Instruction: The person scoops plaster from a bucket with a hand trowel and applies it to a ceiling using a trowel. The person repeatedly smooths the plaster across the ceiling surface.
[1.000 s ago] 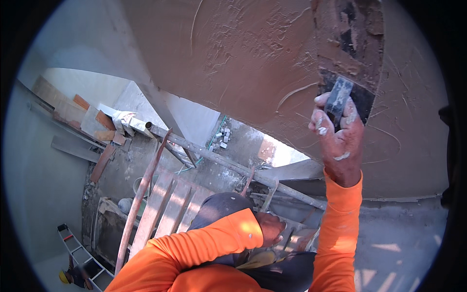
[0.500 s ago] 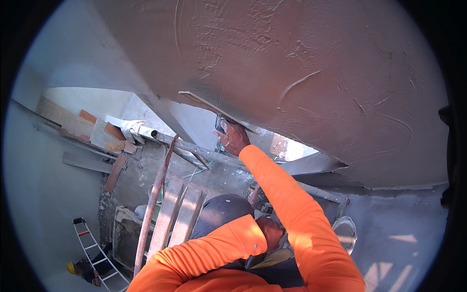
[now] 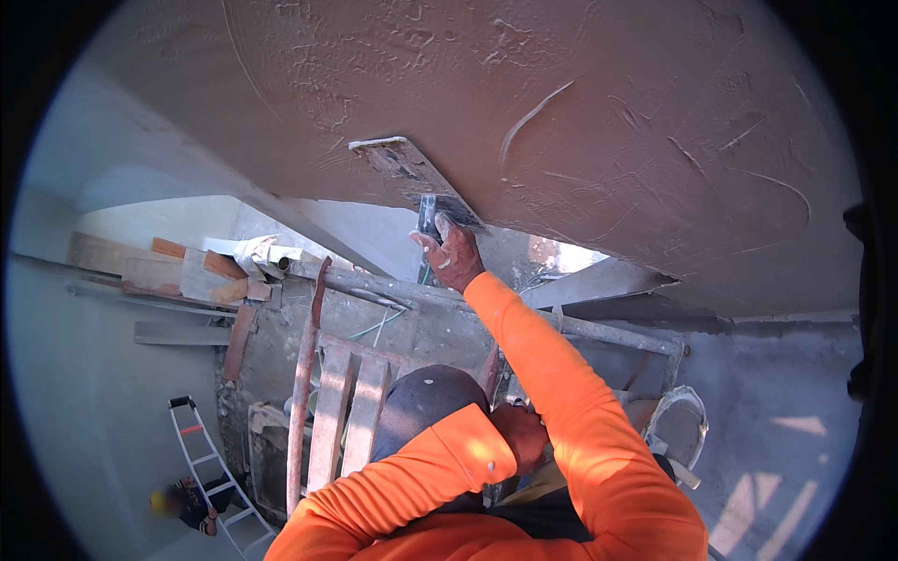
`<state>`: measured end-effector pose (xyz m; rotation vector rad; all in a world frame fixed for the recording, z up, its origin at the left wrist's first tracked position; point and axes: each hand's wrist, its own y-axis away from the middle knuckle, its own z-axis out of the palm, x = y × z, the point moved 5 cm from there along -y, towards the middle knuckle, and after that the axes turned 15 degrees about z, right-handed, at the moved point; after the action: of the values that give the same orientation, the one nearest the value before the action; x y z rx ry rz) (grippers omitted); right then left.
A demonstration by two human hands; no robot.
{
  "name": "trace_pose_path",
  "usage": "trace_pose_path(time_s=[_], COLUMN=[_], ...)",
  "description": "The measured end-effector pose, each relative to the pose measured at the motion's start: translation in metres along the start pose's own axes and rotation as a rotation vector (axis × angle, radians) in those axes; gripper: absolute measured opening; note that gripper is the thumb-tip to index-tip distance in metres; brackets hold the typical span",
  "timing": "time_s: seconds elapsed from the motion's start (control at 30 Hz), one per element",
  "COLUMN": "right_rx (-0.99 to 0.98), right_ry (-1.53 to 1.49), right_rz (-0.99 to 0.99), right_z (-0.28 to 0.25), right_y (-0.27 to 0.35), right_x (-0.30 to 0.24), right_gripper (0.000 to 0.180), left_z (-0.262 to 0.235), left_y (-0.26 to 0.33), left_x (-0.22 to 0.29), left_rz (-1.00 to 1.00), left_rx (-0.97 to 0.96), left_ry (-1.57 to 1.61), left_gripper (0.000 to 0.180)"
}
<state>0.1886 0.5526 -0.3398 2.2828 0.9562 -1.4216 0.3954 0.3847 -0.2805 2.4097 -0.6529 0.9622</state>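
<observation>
My right hand [image 3: 453, 255] is closed round the handle of a plastering trowel [image 3: 407, 171], arm stretched forward and up. Its flat rectangular blade is tilted, smeared with plaster, and lies at the lower edge of a brown, freshly plastered surface [image 3: 580, 131]. Ridges and rough patches mark that surface. Close to my body, my left hand [image 3: 520, 436] looks curled. My right orange sleeve partly covers it, so what it holds, if anything, is hidden. A dark rounded shape [image 3: 428, 402], seemingly my knee, shows beside the left cuff.
Below are scaffold pipes [image 3: 421, 294], wooden planks [image 3: 367, 402] and a rusty upright pole [image 3: 304, 393]. A pale bucket [image 3: 677, 428] stands at right. Boards [image 3: 178, 271] are piled at left. Low on the left, another person in a yellow helmet [image 3: 168, 500] is beside a ladder [image 3: 215, 477].
The trowel has tipped so that more of its back face shows, and its far edge has risen in the picture. My view has shifted slightly. The left hand stays by my body.
</observation>
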Motion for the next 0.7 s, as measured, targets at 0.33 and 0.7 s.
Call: trace_pose_path(time_s=[0.33,0.7], right_rx=[0.114,0.14], right_ry=[-0.036,0.186], right_rz=[0.023,-0.037], right_z=[-0.141,-0.259], right_y=[0.033,0.088], right_x=[0.021,-0.036], right_gripper=[0.032,0.015], left_z=[-0.012,-0.009], left_y=[-0.011,-0.013], left_x=[0.011,0.02], left_rz=[-0.086,-0.012], left_rx=[-0.022,0.004], left_ry=[0.115,0.055], left_gripper=[0.042,0.045])
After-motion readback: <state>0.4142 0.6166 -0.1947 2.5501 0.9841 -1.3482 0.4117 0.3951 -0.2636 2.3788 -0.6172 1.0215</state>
